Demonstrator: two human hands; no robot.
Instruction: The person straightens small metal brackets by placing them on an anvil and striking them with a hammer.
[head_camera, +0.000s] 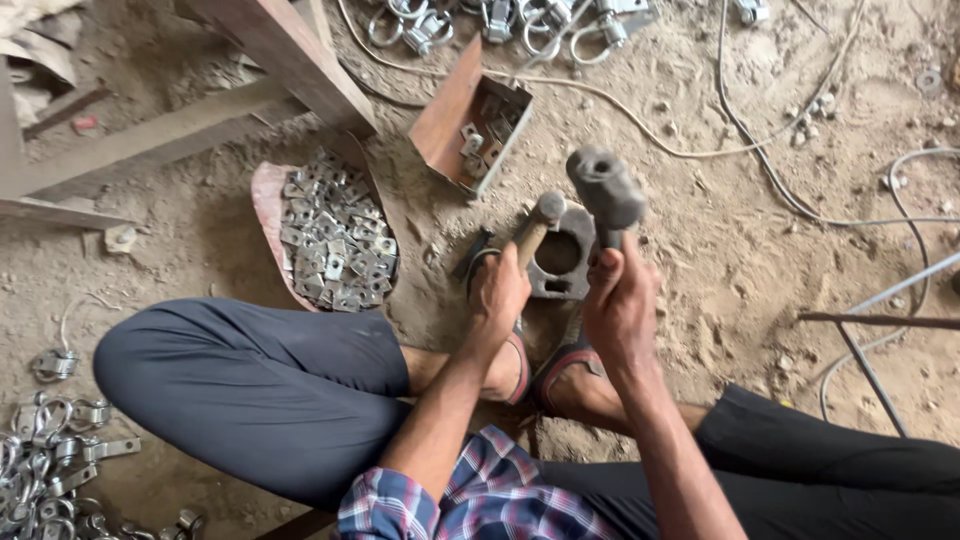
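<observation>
Right hand (620, 305) clenched on grey steel hammer (606, 187), raised clear above ringed steel block (560, 255); left hand (500, 295) grasping wooden-handled punch (537, 225) at its rim.

One view only, from the wearer's head, tilted steeply down and slightly forward over the lap. It sits close: the forearms enter from the bottom edge, and the left hand (500, 292) and right hand (620, 305) fill the centre. Beyond the fingertips lies sandy floor (720, 250); left of them a tray (268, 205); the crossed legs (260, 390) lie beneath the wrists.
</observation>
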